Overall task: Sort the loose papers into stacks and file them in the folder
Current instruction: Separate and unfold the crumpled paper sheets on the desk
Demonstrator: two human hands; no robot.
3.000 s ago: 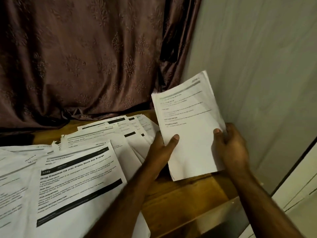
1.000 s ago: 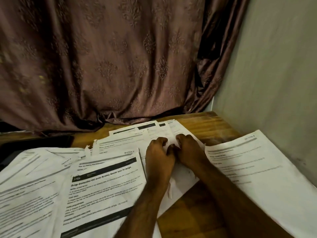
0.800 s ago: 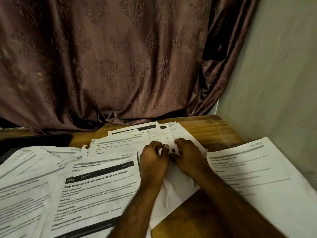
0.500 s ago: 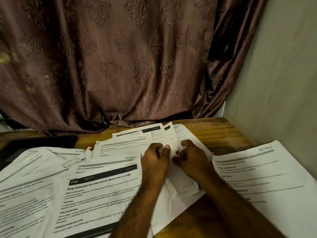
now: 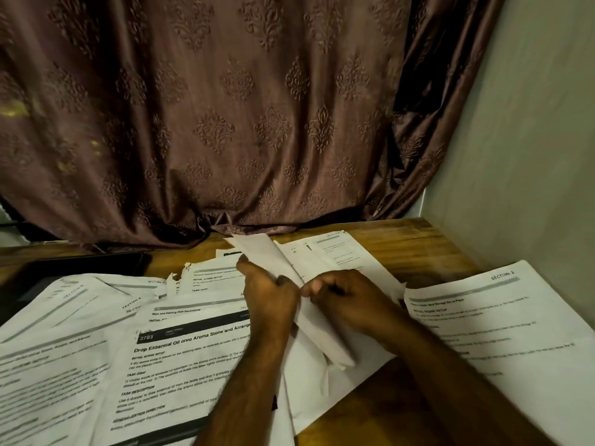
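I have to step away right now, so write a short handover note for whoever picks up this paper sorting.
Left hand and right hand both grip a sheet lifted from the middle pile.
One stack lies sorted on the right of the table.
Loose papers cover the left side, unsorted.
No folder can be made out; nothing filed yet.
Left: place this sheet, sort the remainder, file.

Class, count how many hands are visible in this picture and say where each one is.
2. The left hand and the right hand meet at the table's middle, both gripping a lifted sheet above the spread papers.
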